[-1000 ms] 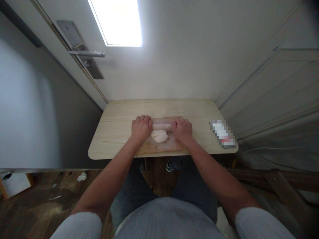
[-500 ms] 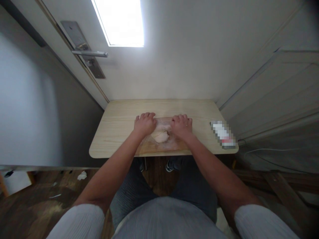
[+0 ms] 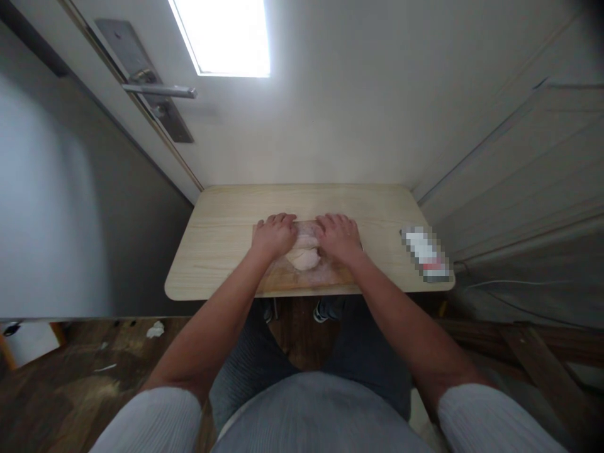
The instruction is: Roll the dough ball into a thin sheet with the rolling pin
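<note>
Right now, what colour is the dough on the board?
The dough is pale cream, clearest in the head view.

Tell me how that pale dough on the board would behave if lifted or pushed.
The dough would probably sag when lifted: it looks soft and creased. White powder on the board may keep it from sticking. Its low, broad shape makes rolling away unlikely.

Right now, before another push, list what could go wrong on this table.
The board sits by the near edge of the table, so a hard pull might slide it over. The dough lies close to the rolling pin between the left hand and right hand, and could stick to it. The pixelated item near the right edge could get knocked off.
</note>
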`<state>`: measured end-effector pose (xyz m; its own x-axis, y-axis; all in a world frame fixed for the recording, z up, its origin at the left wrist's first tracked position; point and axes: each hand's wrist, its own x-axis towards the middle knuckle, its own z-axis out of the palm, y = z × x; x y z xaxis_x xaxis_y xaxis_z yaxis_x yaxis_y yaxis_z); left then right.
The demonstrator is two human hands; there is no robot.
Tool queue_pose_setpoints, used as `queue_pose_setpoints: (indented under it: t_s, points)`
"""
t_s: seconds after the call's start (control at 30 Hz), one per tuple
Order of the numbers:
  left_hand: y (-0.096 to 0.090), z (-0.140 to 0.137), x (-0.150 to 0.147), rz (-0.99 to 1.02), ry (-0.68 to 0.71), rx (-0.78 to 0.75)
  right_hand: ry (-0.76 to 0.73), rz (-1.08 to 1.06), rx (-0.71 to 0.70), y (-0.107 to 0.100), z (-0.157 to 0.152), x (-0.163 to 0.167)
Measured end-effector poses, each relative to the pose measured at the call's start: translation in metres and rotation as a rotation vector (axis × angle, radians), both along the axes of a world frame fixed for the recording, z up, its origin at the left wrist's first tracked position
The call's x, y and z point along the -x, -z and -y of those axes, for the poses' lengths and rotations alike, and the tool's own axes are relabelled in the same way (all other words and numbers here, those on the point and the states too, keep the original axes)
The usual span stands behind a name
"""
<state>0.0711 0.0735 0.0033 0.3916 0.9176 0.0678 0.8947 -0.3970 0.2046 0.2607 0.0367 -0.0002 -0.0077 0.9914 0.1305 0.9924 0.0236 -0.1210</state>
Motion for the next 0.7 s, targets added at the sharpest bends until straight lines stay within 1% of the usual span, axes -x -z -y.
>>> queue_pose_setpoints:
  t_s: [0.17, 0.3, 0.5, 0.7]
  points:
    - [0.004, -0.002, 0.000, -0.004, 0.004, -0.007, 0.000, -0.018, -0.021, 0.002, 0.000, 0.000]
    - [0.002, 0.000, 0.000, -0.021, -0.011, -0.011, 0.005, -0.036, -0.047, 0.002, 0.000, 0.000]
    - [0.000, 0.006, 0.001, -0.020, -0.027, -0.046, 0.058, -0.089, -0.156, 0.005, 0.008, 0.003]
    - [0.000, 0.008, 0.002, -0.031, -0.011, -0.069, 0.084, -0.060, -0.212, 0.012, 0.017, 0.003]
